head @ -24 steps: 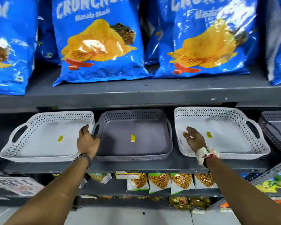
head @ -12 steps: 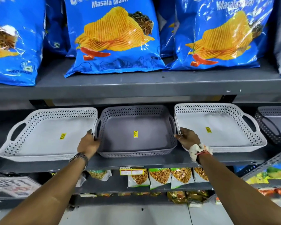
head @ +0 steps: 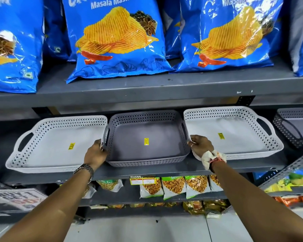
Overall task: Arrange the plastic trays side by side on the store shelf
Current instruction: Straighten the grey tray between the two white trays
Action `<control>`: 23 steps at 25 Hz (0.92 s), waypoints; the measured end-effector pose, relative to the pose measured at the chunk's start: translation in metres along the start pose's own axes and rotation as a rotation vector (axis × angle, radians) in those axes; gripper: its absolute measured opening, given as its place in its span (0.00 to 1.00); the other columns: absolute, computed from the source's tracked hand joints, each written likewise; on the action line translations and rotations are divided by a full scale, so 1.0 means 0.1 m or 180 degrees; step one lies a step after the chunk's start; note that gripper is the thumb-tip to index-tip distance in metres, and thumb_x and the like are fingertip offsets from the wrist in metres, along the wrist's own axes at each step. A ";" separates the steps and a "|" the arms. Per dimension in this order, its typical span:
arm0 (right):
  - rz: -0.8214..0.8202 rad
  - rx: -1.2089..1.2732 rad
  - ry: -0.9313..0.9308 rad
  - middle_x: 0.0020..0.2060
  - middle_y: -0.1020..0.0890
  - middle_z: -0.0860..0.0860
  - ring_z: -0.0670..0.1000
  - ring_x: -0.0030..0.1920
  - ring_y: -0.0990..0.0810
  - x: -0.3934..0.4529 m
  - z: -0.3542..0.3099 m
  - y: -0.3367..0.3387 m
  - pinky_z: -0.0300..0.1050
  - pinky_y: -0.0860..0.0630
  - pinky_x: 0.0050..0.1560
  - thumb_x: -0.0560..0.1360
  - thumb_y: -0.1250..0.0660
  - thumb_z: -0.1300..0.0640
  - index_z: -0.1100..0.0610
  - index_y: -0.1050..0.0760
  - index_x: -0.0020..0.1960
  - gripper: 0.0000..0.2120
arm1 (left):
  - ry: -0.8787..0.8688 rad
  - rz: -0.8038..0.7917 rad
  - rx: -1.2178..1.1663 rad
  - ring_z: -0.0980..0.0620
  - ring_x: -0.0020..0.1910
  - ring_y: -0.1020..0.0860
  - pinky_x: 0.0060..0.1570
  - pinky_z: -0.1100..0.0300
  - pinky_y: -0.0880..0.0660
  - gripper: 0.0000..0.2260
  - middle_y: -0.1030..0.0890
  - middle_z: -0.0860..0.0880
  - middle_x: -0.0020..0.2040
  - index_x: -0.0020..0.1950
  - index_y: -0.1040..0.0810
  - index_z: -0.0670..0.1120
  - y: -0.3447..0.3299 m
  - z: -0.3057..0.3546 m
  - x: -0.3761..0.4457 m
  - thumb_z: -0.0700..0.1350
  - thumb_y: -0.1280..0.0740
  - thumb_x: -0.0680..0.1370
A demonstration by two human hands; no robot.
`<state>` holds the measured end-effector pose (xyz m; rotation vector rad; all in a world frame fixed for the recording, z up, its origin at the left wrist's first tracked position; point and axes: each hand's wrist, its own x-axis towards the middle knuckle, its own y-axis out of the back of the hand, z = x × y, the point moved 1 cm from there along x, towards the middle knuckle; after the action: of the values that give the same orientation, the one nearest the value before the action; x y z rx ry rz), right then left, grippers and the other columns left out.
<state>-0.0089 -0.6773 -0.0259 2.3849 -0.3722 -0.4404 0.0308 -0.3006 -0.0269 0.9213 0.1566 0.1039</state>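
Note:
Three perforated plastic trays sit in a row on the grey middle shelf (head: 164,170). The grey tray (head: 147,130) is in the centre, between a white tray (head: 47,147) on the left and a second white tray (head: 234,130) on the right. My left hand (head: 95,151) grips the grey tray's left handle. My right hand (head: 201,146) grips its right handle, next to the right white tray's near corner. Each tray has a small yellow sticker on its floor. A darker grey tray (head: 297,126) shows partly at the far right.
Large blue chip bags (head: 115,41) fill the shelf above, close over the trays. Small snack packets (head: 173,186) line the shelf below. A promotional sign (head: 16,198) sits at lower left, and a slanted rack (head: 287,175) with goods juts in at lower right.
Both hands moved from resting beside the grey tray to gripping its two handles. The camera view has tilted slightly down and closer.

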 end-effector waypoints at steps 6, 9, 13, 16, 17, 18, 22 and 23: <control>0.0134 0.0157 -0.0035 0.66 0.27 0.61 0.60 0.67 0.30 0.11 -0.06 -0.06 0.47 0.35 0.68 0.74 0.35 0.51 0.63 0.32 0.67 0.25 | 0.0094 -0.0055 -0.0043 0.37 0.54 0.22 0.50 0.51 0.27 0.18 0.19 0.37 0.56 0.62 0.30 0.40 0.01 0.00 0.11 0.47 0.38 0.75; 0.0214 -0.0188 0.0211 0.48 0.18 0.66 0.66 0.56 0.23 0.17 -0.11 -0.14 0.47 0.29 0.49 0.75 0.38 0.51 0.62 0.24 0.42 0.14 | -0.0016 0.0146 -0.0008 0.36 0.51 0.21 0.45 0.53 0.28 0.14 0.19 0.36 0.53 0.59 0.27 0.40 -0.07 0.04 0.20 0.46 0.40 0.77; 0.0493 -0.0490 0.0399 0.41 0.19 0.70 0.69 0.45 0.22 0.19 -0.11 -0.19 0.49 0.27 0.43 0.75 0.39 0.55 0.60 0.30 0.31 0.15 | -0.0208 0.0361 0.0209 0.33 0.47 0.22 0.40 0.52 0.31 0.13 0.19 0.32 0.49 0.59 0.29 0.38 -0.18 -0.02 0.26 0.44 0.45 0.79; 0.0556 -0.0628 0.0527 0.42 0.20 0.71 0.70 0.45 0.23 0.27 -0.14 -0.21 0.52 0.27 0.44 0.75 0.40 0.57 0.65 0.25 0.37 0.13 | -0.0281 0.0454 0.0229 0.31 0.48 0.23 0.44 0.47 0.28 0.14 0.20 0.30 0.50 0.58 0.28 0.37 -0.20 -0.02 0.33 0.43 0.46 0.80; 0.0559 -0.0668 0.0574 0.42 0.20 0.71 0.70 0.45 0.23 0.32 -0.15 -0.22 0.52 0.27 0.44 0.75 0.40 0.58 0.66 0.24 0.39 0.13 | -0.0282 0.0491 0.0215 0.31 0.50 0.23 0.47 0.46 0.27 0.14 0.20 0.30 0.51 0.58 0.28 0.37 -0.20 -0.01 0.38 0.44 0.46 0.80; 0.0565 -0.0698 0.0596 0.43 0.20 0.71 0.70 0.45 0.23 0.38 -0.15 -0.23 0.53 0.27 0.44 0.75 0.40 0.58 0.67 0.24 0.40 0.13 | -0.0274 0.0498 0.0189 0.31 0.51 0.23 0.48 0.45 0.27 0.14 0.20 0.30 0.53 0.58 0.28 0.37 -0.22 -0.01 0.44 0.44 0.46 0.79; 0.0599 -0.0775 0.0696 0.41 0.21 0.71 0.70 0.45 0.23 0.61 -0.25 -0.26 0.51 0.30 0.40 0.73 0.41 0.57 0.61 0.31 0.33 0.12 | -0.0268 0.0484 0.0044 0.33 0.54 0.23 0.52 0.47 0.27 0.15 0.20 0.33 0.56 0.60 0.26 0.40 -0.24 0.06 0.72 0.46 0.46 0.80; 0.0615 -0.0781 0.0672 0.41 0.21 0.71 0.70 0.45 0.23 0.67 -0.29 -0.27 0.49 0.32 0.40 0.73 0.41 0.57 0.61 0.31 0.33 0.11 | -0.0271 0.0479 0.0007 0.34 0.55 0.23 0.53 0.48 0.27 0.15 0.20 0.34 0.57 0.60 0.26 0.41 -0.24 0.08 0.79 0.46 0.45 0.79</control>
<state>0.0675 -0.6666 -0.0375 2.1078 -0.4212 -0.1346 0.1109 -0.3090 -0.0489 0.9376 0.0083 0.2038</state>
